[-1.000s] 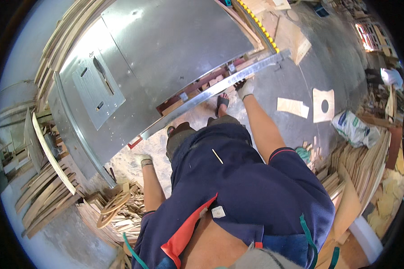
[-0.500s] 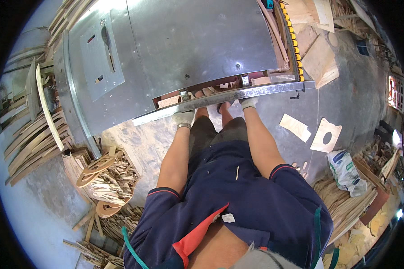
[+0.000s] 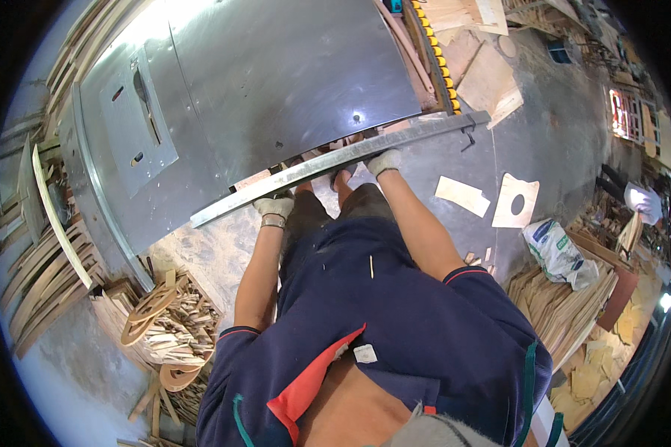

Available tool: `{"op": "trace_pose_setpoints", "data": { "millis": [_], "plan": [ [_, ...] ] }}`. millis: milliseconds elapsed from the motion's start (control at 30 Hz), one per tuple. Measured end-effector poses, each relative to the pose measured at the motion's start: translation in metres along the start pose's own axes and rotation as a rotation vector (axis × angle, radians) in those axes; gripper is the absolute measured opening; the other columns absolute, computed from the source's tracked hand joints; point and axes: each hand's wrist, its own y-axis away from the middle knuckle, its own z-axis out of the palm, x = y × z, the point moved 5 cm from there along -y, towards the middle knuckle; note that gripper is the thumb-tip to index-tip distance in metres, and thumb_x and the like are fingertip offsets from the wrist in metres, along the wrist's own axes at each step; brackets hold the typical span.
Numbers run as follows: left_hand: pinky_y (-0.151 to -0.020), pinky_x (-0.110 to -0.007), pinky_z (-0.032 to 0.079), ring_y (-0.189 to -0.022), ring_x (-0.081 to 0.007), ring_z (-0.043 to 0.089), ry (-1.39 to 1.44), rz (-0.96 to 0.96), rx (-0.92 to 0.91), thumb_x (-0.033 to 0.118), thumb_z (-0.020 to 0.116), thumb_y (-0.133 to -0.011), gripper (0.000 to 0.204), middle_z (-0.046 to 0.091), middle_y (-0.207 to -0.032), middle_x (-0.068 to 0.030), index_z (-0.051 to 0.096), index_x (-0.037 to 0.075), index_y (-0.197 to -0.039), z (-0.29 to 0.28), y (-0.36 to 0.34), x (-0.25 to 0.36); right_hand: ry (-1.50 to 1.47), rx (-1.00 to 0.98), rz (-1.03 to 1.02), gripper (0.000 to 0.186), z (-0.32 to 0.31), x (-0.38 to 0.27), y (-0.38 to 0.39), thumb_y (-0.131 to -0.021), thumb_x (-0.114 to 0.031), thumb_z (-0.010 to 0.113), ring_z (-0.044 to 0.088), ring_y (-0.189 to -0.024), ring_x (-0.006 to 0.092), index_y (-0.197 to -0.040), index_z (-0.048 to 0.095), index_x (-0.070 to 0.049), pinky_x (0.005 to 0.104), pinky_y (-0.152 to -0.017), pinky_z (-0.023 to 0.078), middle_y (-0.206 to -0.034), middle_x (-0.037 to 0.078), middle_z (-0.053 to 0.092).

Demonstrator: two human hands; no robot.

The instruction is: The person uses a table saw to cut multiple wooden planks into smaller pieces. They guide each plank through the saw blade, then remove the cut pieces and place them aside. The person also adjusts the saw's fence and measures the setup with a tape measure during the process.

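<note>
**Handle the metal bar evenly from end to end**

The metal bar runs aslant across the middle of the frame, rising from left of centre toward the upper right, along the near side of the metal table. Your left hand, in a pale glove, is at the bar's lower side, left of centre. Your right hand, gloved too, is at that same side, right of centre. The fingers of both go out of sight under or behind the bar, so I cannot tell how far they are closed or how firmly they have hold of it.

Let both hands give the same effort; uneven pressure would likely skew so long a piece. The stretch beyond your right hand looks a little longer than the one beyond your left, so mind that end, where a dark bent handle hangs below the bar. Watch your fingertips between bar and table: wood pieces show in that gap, and it could pinch.

The slot at the upper left is well apart from both hands; give it room. Mind your footing too: a flat board lies on the floor right of centre, another with a hole beside it.
</note>
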Motion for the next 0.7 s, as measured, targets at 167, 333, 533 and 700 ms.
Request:
{"op": "trace_pose_setpoints", "data": {
  "millis": [167, 333, 533, 700],
  "plan": [
    [-0.085, -0.047, 0.051, -0.108, -0.0304, 0.06, 0.085, -0.096, 0.257, 0.053, 0.044, -0.098, 0.055, 0.063, -0.121, -0.0124, 0.053, 0.007, -0.126, 0.01, 0.02, 0.013, 0.077, 0.159, -0.038, 0.048, 0.042, -0.009, 0.033, -0.103, -0.048, 0.038, 0.062, -0.108, 0.0352, -0.123, 0.064, -0.013, 0.0584, -0.089, 0.054, -0.119, 0.01, 0.066],
    [-0.098, -0.057, 0.048, -0.12, -0.0344, 0.053, -0.048, -0.072, -0.057, 0.051, 0.048, -0.097, 0.052, 0.054, -0.13, -0.0115, 0.051, 0.011, -0.129, 0.026, 0.019, 0.026, 0.177, 0.096, 0.049, 0.046, 0.054, -0.023, 0.063, -0.103, -0.048, 0.04, 0.061, -0.109, 0.0286, -0.123, 0.063, -0.014, 0.0501, -0.094, 0.051, -0.119, 0.01, 0.066],
    [-0.086, -0.051, 0.049, -0.099, -0.0353, 0.058, -0.162, -0.201, -0.029, 0.048, 0.05, -0.1, 0.04, 0.056, -0.1, -0.0152, 0.052, 0.008, -0.106, 0.026, 0.058, 0.024, 0.273, 0.294, -0.193, 0.056, 0.021, -0.102, 0.071, -0.103, -0.051, 0.038, 0.053, -0.125, 0.0422, -0.144, 0.043, -0.012, 0.0595, -0.098, 0.046, -0.148, 0.019, 0.047],
    [-0.077, -0.047, 0.051, -0.091, -0.0316, 0.066, -1.151, 0.773, -0.42, 0.047, 0.055, -0.102, 0.041, 0.064, -0.097, -0.0143, 0.06, 0.006, -0.106, 0.09, 0.096, 0.05, 0.778, 0.465, -0.965, 0.058, 0.063, -0.221, 0.091, -0.1, -0.045, 0.05, 0.061, -0.118, 0.039, -0.139, 0.051, -0.002, 0.0538, -0.099, 0.048, -0.134, 0.023, 0.06]
  ]
}}
